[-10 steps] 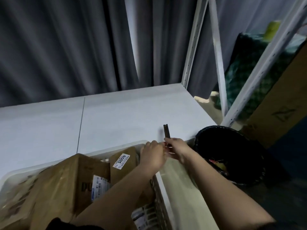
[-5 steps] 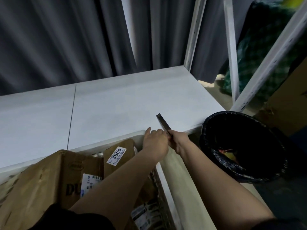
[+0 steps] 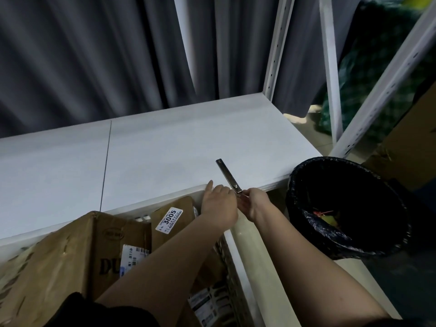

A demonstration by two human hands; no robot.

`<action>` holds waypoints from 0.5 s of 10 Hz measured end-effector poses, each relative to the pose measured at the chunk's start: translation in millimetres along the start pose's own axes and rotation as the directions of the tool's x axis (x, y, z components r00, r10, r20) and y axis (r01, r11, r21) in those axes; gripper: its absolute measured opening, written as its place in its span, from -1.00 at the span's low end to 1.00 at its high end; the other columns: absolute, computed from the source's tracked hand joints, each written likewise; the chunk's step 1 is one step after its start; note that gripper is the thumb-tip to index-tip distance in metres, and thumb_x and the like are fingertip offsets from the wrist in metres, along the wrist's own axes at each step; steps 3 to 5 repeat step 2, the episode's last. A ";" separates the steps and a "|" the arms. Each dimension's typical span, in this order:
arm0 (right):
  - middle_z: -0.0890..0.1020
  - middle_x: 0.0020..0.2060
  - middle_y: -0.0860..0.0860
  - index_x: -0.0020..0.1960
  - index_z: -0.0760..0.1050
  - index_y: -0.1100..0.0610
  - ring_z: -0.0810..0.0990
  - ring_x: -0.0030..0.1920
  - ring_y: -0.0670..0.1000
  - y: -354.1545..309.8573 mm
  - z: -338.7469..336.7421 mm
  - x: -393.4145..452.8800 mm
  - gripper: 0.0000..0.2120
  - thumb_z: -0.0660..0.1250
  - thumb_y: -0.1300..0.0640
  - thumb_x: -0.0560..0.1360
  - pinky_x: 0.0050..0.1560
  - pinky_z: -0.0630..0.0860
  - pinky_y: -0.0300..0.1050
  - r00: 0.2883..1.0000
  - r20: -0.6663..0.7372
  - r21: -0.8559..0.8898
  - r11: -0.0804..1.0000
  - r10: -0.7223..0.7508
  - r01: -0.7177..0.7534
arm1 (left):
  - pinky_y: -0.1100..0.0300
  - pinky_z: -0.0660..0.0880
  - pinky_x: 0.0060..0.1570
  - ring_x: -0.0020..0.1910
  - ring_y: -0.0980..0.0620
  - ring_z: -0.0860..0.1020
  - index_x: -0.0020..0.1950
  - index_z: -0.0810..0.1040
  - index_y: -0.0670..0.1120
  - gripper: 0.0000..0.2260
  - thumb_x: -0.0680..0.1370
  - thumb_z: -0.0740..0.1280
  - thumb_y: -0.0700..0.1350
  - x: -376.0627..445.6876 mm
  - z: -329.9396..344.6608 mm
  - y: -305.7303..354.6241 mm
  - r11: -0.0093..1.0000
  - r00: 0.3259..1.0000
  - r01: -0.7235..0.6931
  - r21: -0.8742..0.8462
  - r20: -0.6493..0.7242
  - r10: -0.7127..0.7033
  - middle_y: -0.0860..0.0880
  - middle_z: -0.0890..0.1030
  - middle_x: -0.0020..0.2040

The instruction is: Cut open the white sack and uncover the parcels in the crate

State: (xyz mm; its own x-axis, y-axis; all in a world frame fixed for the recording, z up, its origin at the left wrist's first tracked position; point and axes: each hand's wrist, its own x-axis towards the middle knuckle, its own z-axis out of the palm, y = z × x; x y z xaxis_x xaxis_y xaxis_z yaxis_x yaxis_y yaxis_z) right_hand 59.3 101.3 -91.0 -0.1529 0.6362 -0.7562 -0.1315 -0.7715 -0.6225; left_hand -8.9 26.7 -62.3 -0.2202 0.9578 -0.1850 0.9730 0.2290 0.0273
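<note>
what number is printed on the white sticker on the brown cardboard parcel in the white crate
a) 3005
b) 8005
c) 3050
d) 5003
a, since the white sticker on the brown cardboard parcel, lying just left of the left hand in the white plastic crate, reads 3005 in bold dark digits.

Bare forearms; black sleeve (image 3: 99,310) at left upper arm
</note>
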 end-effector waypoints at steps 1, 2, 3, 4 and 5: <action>0.50 -0.27 0.16 -0.22 0.40 0.27 0.49 -0.33 0.08 -0.3 -4.2 -6.1 -0.79 0.07 0.32 0.54 -0.07 0.56 -0.05 0.999 0.046 0.013 1.000 0.024 -0.025 | -0.02 -0.18 0.52 0.44 -0.02 0.25 0.41 0.33 -0.15 -0.60 0.57 0.16 -0.12 -4.0 -0.6 -3.1 1.000 0.999 -0.017 -0.003 -0.037 0.017 -0.08 0.42 0.34; 0.46 -0.33 0.10 -0.24 0.39 0.23 0.46 -0.34 0.04 -3.2 -11.5 -24.3 -0.78 0.11 0.27 0.57 -0.14 0.54 -0.10 1.000 0.016 -0.060 0.998 0.006 -0.005 | -0.01 -0.06 0.53 0.45 -0.05 0.24 0.41 0.33 -0.15 -0.61 0.58 0.16 -0.12 -12.5 -6.2 -5.1 0.998 0.998 -0.057 -0.033 -0.010 0.057 -0.09 0.40 0.37; 0.46 -0.33 0.10 -0.24 0.39 0.23 0.46 -0.34 0.04 -3.2 -11.5 -24.3 -0.78 0.11 0.27 0.57 -0.14 0.54 -0.10 1.000 0.016 -0.060 0.998 0.006 -0.005 | -0.01 -0.06 0.53 0.45 -0.05 0.24 0.41 0.33 -0.15 -0.61 0.58 0.16 -0.12 -12.5 -6.2 -5.1 0.998 0.998 -0.057 -0.033 -0.010 0.057 -0.09 0.40 0.37; 0.46 -0.33 0.10 -0.24 0.39 0.23 0.46 -0.34 0.04 -3.2 -11.5 -24.3 -0.78 0.11 0.27 0.57 -0.14 0.54 -0.10 1.000 0.016 -0.060 0.998 0.006 -0.005 | -0.01 -0.06 0.53 0.45 -0.05 0.24 0.41 0.33 -0.15 -0.61 0.58 0.16 -0.12 -12.5 -6.2 -5.1 0.998 0.998 -0.057 -0.033 -0.010 0.057 -0.09 0.40 0.37; 0.46 -0.33 0.10 -0.24 0.39 0.23 0.46 -0.34 0.04 -3.2 -11.5 -24.3 -0.78 0.11 0.27 0.57 -0.14 0.54 -0.10 1.000 0.016 -0.060 0.998 0.006 -0.005 | -0.01 -0.06 0.53 0.45 -0.05 0.24 0.41 0.33 -0.15 -0.61 0.58 0.16 -0.12 -12.5 -6.2 -5.1 0.998 0.998 -0.057 -0.033 -0.010 0.057 -0.09 0.40 0.37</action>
